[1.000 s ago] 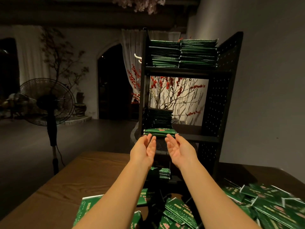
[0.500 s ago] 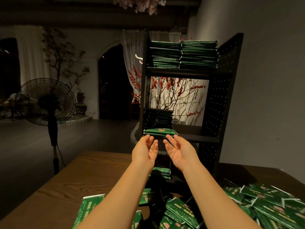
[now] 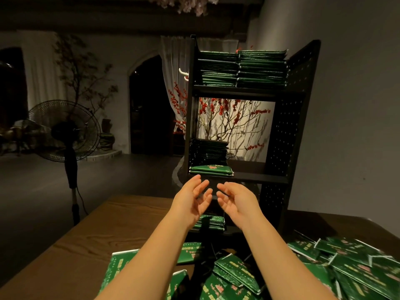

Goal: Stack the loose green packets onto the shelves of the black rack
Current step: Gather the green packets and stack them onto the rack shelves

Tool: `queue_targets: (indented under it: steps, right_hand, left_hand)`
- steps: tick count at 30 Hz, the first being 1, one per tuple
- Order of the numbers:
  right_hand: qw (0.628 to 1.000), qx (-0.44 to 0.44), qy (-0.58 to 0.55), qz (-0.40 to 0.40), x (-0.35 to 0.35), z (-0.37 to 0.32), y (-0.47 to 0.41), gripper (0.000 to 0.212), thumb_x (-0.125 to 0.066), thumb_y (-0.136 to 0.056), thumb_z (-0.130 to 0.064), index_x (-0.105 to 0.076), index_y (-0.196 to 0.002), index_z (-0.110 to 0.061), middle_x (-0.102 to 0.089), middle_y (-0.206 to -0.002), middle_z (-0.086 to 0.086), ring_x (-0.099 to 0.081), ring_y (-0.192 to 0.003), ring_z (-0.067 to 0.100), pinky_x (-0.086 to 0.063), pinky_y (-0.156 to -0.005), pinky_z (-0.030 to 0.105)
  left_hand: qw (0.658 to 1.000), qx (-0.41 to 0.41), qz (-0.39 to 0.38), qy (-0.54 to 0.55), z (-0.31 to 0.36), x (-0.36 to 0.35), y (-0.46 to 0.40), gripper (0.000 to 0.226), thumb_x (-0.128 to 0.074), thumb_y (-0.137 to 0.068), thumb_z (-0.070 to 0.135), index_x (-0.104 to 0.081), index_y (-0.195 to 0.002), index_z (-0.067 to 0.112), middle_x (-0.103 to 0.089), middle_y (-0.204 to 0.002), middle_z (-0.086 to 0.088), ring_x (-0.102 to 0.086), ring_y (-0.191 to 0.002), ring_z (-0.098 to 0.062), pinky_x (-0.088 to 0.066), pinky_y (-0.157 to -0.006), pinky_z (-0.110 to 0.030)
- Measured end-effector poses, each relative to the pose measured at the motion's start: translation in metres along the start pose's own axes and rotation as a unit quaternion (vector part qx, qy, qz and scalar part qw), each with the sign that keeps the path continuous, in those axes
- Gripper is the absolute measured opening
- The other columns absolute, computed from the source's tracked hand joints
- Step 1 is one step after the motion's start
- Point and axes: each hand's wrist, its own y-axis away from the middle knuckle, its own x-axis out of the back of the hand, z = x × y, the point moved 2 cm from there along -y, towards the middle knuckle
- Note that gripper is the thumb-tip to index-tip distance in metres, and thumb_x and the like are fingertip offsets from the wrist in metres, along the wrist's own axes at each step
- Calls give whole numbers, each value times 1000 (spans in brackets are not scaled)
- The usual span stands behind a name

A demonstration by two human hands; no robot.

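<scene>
A: Hands? Quick.

B: Both your hands were empty. Left hand (image 3: 191, 197) and right hand (image 3: 234, 200) hung just below the middle shelf (image 3: 249, 177) of the rack (image 3: 290, 126), palms turned toward each other, fingers relaxed and spread, a narrow gap between them. Neither touched anything.

A: Packets?

B: A few packets (image 3: 211, 169) lay flat at the front left of that middle shelf, just above your fingertips, with a taller dark stack (image 3: 208, 151) behind them. Top shelf carried two full stacks (image 3: 242, 69) side by side. A small stack (image 3: 211, 221) sat low in the rack. The loose pile (image 3: 357, 263) covered the near table (image 3: 91, 234), mostly to your right, overlapping and at odd angles.

A: How would they handle?

B: My guess: light, flat, foil-like pouches with a glossy skin, so slippery against each other. Somewhat soft, probably bending if you held one end only. Not fragile, as far as I could judge.

A: Where to grab?

B: You'd have done best to gather several, square the edges, then clamp the short sides between both palms, thumbs on top. Set them flat; the right half of the middle shelf looked free.
</scene>
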Motion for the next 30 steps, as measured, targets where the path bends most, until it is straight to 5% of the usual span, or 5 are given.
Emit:
queue_targets:
  steps: [6,12,22,27,30]
  right_hand:
    - [957,47,284,-25,2,31,17,9,-60,-91,-9,-68,-94,-13,-70,-83,5,-63,-71,13,-53,-63,27]
    - [810,148,561,-80,18,67,21,13,-66,-90,-18,-63,-85,-31,-64,-87,-12,-59,-82,5,-40,-65,13]
    - [598,72,795,-67,42,130,23,46,-60,-92,-39,-49,-135,-28,-48,-141,-6,-46,-128,24,-41,-104,46]
    - [594,10,801,-74,51,131,24,72,-60,-89,-50,-25,-151,-38,-12,-163,-12,-15,-149,30,-15,-117,59]
    - [569,-8,816,-98,51,131,22,67,-54,-94,-34,-21,-153,-37,-19,-162,-9,-27,-144,29,-21,-116,55]
  left_hand:
    - [958,-78,-16,-277,-16,28,9,15,-60,-92,11,-68,-104,18,-72,-93,-9,-65,-75,-20,-52,-64,-29]
    - [790,-188,7,-584,-18,85,16,9,-64,-89,20,-67,-87,28,-66,-78,9,-59,-73,-9,-46,-71,-28]
    - [677,-168,55,-715,-52,144,26,13,-58,-94,29,-58,-92,41,-64,-97,23,-60,-97,-6,-44,-98,-37]
    - [609,-200,54,-765,-54,142,26,21,-52,-97,34,-58,-117,40,-61,-117,22,-49,-119,-5,-28,-101,-38]
    - [611,-191,19,-768,-59,142,25,27,-49,-99,34,-55,-125,41,-59,-125,23,-47,-123,-3,-22,-106,-37]
